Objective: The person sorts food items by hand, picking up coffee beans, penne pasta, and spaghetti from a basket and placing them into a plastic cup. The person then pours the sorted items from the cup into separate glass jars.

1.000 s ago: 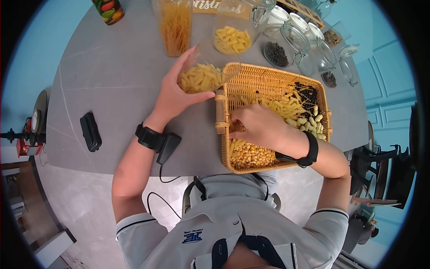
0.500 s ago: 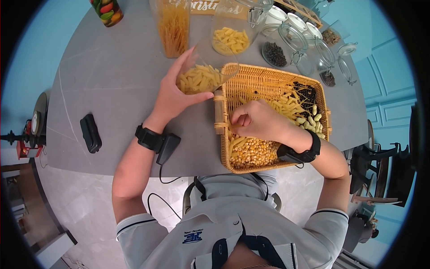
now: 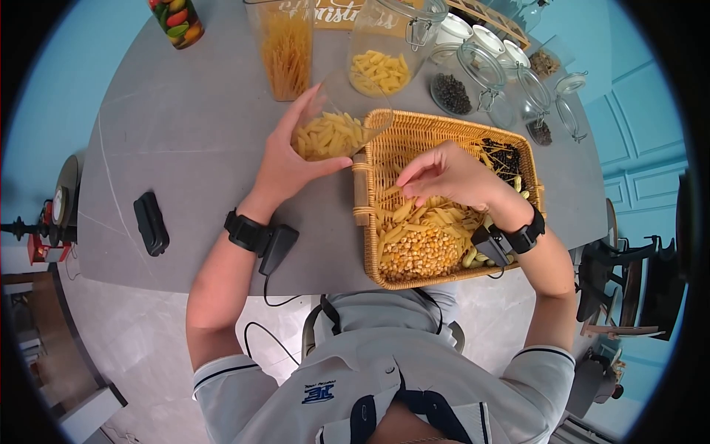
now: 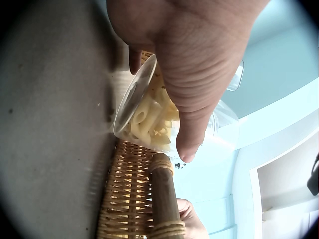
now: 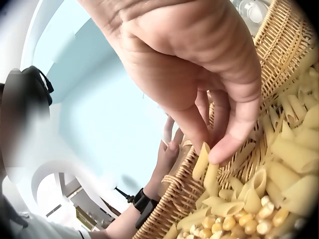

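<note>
My left hand (image 3: pixel 285 166) grips a clear jar (image 3: pixel 347 92) part filled with penne (image 3: pixel 328 135), tilted with its mouth by the left end of the wicker basket (image 3: pixel 360 177). In the left wrist view the thumb (image 4: pixel 189 139) lies along the jar's side. Over the basket, my right hand (image 3: pixel 458 177) pinches penne (image 5: pixel 201 163) between thumb and forefinger, above more loose penne (image 3: pixel 436 218). Corn kernels (image 3: pixel 421 255) fill the near left corner. Black beans (image 3: pixel 505 157) lie at the far right; peanuts (image 3: pixel 473 257) show partly under the right wrist.
Behind the basket stand a container of spaghetti (image 3: pixel 286 59), a clip-top jar with penne (image 3: pixel 381 70) and a jar of dark beans (image 3: pixel 451 95). White lidded pots (image 3: pixel 488 38) line the back. A black case (image 3: pixel 151 223) lies on the grey table (image 3: pixel 192 133) at left.
My right hand has risen from the basket's left part and moved right and away from me, uncovering penne and corn. The left hand and its jar stay nearly in place.
</note>
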Demonstrator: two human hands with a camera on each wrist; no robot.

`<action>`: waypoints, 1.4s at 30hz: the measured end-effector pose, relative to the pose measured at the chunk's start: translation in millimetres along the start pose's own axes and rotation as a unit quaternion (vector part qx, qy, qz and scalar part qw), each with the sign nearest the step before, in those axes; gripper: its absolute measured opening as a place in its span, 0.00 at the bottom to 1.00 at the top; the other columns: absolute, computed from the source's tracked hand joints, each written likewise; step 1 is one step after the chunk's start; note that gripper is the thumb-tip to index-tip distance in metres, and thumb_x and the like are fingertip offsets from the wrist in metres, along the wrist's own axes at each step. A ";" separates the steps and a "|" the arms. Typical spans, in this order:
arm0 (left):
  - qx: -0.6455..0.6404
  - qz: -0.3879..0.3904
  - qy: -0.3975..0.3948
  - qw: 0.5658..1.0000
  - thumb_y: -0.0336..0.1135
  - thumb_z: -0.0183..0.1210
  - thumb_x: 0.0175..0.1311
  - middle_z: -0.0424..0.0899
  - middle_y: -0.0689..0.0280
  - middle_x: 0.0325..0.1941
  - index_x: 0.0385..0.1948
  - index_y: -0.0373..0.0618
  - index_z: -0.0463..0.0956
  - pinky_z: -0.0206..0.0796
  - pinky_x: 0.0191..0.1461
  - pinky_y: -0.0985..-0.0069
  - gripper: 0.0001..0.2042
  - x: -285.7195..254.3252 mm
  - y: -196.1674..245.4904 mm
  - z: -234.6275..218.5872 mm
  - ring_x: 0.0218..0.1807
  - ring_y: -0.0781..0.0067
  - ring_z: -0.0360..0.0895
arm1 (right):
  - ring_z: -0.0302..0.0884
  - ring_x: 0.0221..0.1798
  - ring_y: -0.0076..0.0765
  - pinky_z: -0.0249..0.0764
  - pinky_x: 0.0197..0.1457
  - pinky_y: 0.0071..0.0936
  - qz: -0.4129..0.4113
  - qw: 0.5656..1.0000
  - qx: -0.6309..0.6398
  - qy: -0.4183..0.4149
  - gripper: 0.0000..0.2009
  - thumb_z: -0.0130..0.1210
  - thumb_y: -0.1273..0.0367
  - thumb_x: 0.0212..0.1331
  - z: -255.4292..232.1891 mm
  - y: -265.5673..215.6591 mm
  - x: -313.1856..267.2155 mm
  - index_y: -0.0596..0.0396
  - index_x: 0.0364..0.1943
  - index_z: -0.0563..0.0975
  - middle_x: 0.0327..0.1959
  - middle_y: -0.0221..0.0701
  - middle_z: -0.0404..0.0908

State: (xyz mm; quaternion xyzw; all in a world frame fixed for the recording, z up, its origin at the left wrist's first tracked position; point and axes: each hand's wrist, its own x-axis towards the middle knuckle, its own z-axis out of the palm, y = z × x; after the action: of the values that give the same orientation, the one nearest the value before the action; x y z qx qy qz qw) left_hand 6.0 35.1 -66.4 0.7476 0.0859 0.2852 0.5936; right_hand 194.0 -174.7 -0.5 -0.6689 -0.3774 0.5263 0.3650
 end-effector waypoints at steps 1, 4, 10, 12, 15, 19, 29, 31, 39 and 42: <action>-0.005 0.001 0.001 1.000 0.30 0.79 0.46 0.66 0.55 0.73 0.75 0.41 0.53 0.59 0.75 0.70 0.52 0.0 -0.8 0.2 0.72 0.66 0.65 | 0.84 0.36 0.24 0.82 0.38 0.22 0.002 1.000 0.017 -0.002 0.08 0.65 0.76 0.60 -3.2 1.9 0.3 0.64 0.42 0.85 0.34 0.33 0.87; -0.007 0.002 0.000 1.000 0.30 0.79 0.46 0.67 0.55 0.73 0.75 0.41 0.53 0.59 0.75 0.70 0.52 0.3 0.4 0.4 0.72 0.66 0.65 | 0.85 0.36 0.24 0.82 0.39 0.21 -0.013 1.000 -0.003 0.025 0.09 0.65 0.76 0.60 -13.8 11.7 4.4 0.63 0.43 0.85 0.35 0.33 0.87; -0.002 0.001 0.001 1.000 0.31 0.79 0.46 0.67 0.55 0.73 0.75 0.42 0.54 0.59 0.75 0.69 0.52 -0.1 0.8 0.0 0.72 0.66 0.65 | 0.82 0.31 0.21 0.77 0.34 0.18 -0.030 0.989 -0.110 0.098 0.11 0.65 0.75 0.60 -22.3 13.6 -0.5 0.64 0.46 0.84 0.32 0.31 0.87; 0.003 0.006 0.001 1.000 0.31 0.79 0.46 0.67 0.55 0.73 0.75 0.42 0.54 0.59 0.75 0.69 0.52 -0.1 1.2 0.0 0.72 0.66 0.65 | 0.81 0.28 0.20 0.76 0.32 0.18 -0.016 0.979 -0.162 0.121 0.11 0.65 0.75 0.60 -25.4 8.7 -5.4 0.64 0.47 0.84 0.30 0.30 0.86; 0.000 0.017 0.019 1.000 0.34 0.80 0.45 0.70 0.57 0.71 0.74 0.43 0.57 0.62 0.73 0.68 0.51 0.4 -1.2 1.5 0.70 0.66 0.69 | 0.79 0.26 0.19 0.75 0.30 0.19 0.005 0.969 -0.197 0.151 0.11 0.64 0.74 0.61 -35.1 4.5 -12.2 0.65 0.46 0.83 0.28 0.29 0.85; -0.008 0.019 0.026 0.999 0.35 0.80 0.44 0.72 0.57 0.70 0.73 0.44 0.59 0.63 0.72 0.68 0.50 -0.1 -4.3 1.8 0.69 0.65 0.70 | 0.78 0.30 0.17 0.75 0.33 0.17 -0.070 0.960 -0.193 0.192 0.07 0.63 0.73 0.63 -50.5 -9.9 -18.1 0.65 0.40 0.83 0.28 0.28 0.84; 0.004 0.026 0.007 1.000 0.31 0.79 0.46 0.68 0.54 0.72 0.75 0.42 0.53 0.62 0.74 0.67 0.52 1.7 -5.8 2.5 0.72 0.64 0.66 | 0.85 0.32 0.30 0.79 0.40 0.25 -0.329 0.881 -0.243 0.240 0.13 0.68 0.68 0.57 2.0 -68.7 33.9 0.61 0.42 0.85 0.30 0.37 0.87; 0.000 0.023 0.015 1.000 0.30 0.79 0.44 0.69 0.52 0.72 0.74 0.43 0.55 0.63 0.73 0.68 0.52 1.9 -4.6 3.3 0.71 0.64 0.69 | 0.85 0.32 0.35 0.80 0.41 0.26 -0.356 0.875 -0.226 0.237 0.12 0.68 0.69 0.56 5.1 -66.2 33.3 0.62 0.41 0.85 0.30 0.40 0.87; 0.007 0.025 0.024 0.999 0.30 0.79 0.45 0.70 0.54 0.71 0.74 0.42 0.56 0.64 0.72 0.69 0.51 0.2 -11.2 2.4 0.71 0.67 0.69 | 0.85 0.32 0.43 0.78 0.40 0.36 -0.124 0.909 -0.349 0.192 0.09 0.68 0.69 0.54 -22.7 1.8 -3.7 0.62 0.33 0.84 0.29 0.43 0.85; 0.008 0.022 0.022 1.000 0.30 0.79 0.45 0.70 0.55 0.72 0.74 0.42 0.56 0.64 0.73 0.69 0.51 0.4 -10.3 2.0 0.71 0.67 0.68 | 0.83 0.32 0.48 0.78 0.39 0.37 -0.090 0.895 -0.400 0.175 0.10 0.68 0.69 0.53 -7.0 6.4 -9.8 0.63 0.31 0.83 0.27 0.43 0.84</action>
State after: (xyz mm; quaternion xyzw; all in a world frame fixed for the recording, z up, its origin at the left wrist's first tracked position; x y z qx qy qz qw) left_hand 9.5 36.5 -76.1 0.7475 0.0846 0.3135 0.5795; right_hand 200.0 -186.8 -0.7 -0.8030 -0.5444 0.1702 0.1731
